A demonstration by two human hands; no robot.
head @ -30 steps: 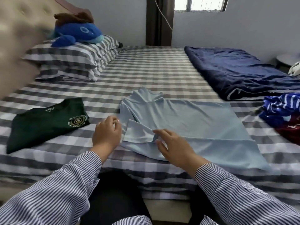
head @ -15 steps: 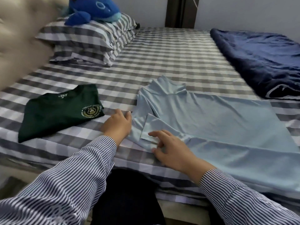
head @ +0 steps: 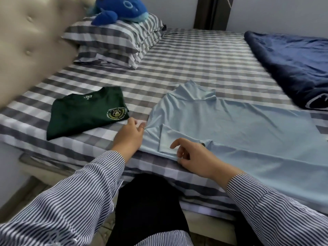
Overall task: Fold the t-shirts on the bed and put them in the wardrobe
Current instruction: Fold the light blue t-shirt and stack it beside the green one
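Pale blue t-shirt (head: 230,128), thin smooth knit, laid flat across the near part of the bed (head: 195,68), collar end toward the left, one short sleeve folded inward over the body. Left hand (head: 130,137): fingers curled, pinching the shirt's left edge at the shoulder, where the cloth puckers into a small peak. Right hand (head: 193,157): fingers loosely bent over the folded sleeve, thumb and a fingertip nipping the shirt's near hem at the bed's front edge. Both forearms in striped sleeves (head: 62,206). Dark green t-shirt (head: 85,114), already folded into a rectangle, printed round crest and neck label showing, lying just left of the blue shirt and apart from it. Bed covered in grey-and-white checked sheet. Two matching checked pillows (head: 113,41) stacked at the head end, blue plush whale (head: 122,10) on top. Beige tufted headboard (head: 30,43), blurred, far left. Navy quilt (head: 292,64) bunched along the right side.
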